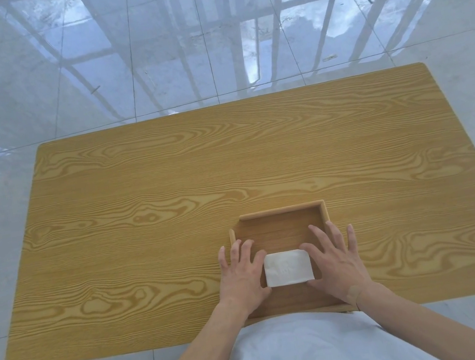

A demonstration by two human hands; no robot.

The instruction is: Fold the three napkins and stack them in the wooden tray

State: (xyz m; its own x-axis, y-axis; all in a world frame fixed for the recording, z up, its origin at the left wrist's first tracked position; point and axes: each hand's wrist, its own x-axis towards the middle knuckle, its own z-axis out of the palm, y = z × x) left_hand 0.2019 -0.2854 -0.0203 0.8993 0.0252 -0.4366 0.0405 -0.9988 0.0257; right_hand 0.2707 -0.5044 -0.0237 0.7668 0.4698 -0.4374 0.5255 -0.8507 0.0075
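table (169,190): light wood-grain top, seen from above, on a glossy tiled floor (29,88).
wooden tray (278,211): shallow, square, at the near edge of the table, right of its middle; its near rim touches the table's near edge.
napkins (287,267): a white folded stack lies flat inside the tray, in its near half, roughly centred between the side walls; how many layers it has cannot be told.
left hand (240,274): flat, fingers spread, palm down over the tray's left wall; fingers and thumb touch the stack's left edge, grasping nothing.
right hand (334,261): flat and spread, fingers on the stack's right edge, nothing clenched; a plaster (354,292) sits at the wrist.
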